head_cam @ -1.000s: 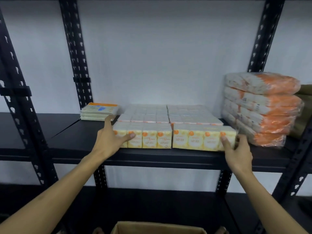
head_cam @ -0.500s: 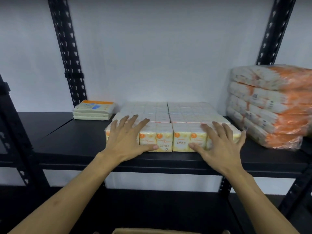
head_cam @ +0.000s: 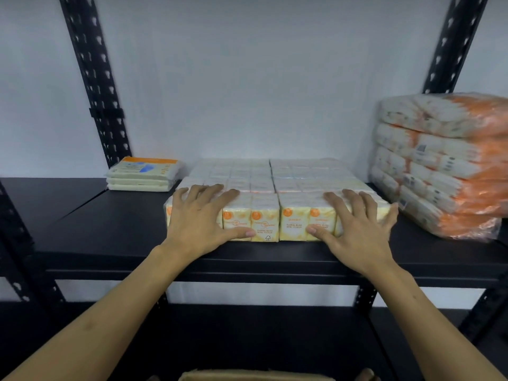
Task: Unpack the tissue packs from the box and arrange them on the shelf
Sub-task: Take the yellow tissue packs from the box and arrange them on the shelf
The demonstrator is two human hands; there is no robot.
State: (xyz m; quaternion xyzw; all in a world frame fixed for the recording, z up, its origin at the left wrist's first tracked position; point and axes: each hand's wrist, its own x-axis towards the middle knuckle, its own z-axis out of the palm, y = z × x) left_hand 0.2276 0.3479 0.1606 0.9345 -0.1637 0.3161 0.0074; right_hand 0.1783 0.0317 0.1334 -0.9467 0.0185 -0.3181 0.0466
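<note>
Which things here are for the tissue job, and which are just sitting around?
For the job:
- mini tissue packs, front row on the shelf
- left hand and right hand, flat on the packs
- cardboard box below

Just sitting there:
- orange-wrapped bundles, far right
- flat cream packs, back left

The tissue packs (head_cam: 275,188) sit mid-shelf (head_cam: 110,229), reaching from the back to near the front edge. A stack of 3 flat packs (head_cam: 143,174) lies at the back left; bagged bundles (head_cam: 439,166) are stacked at the right end.
</note>
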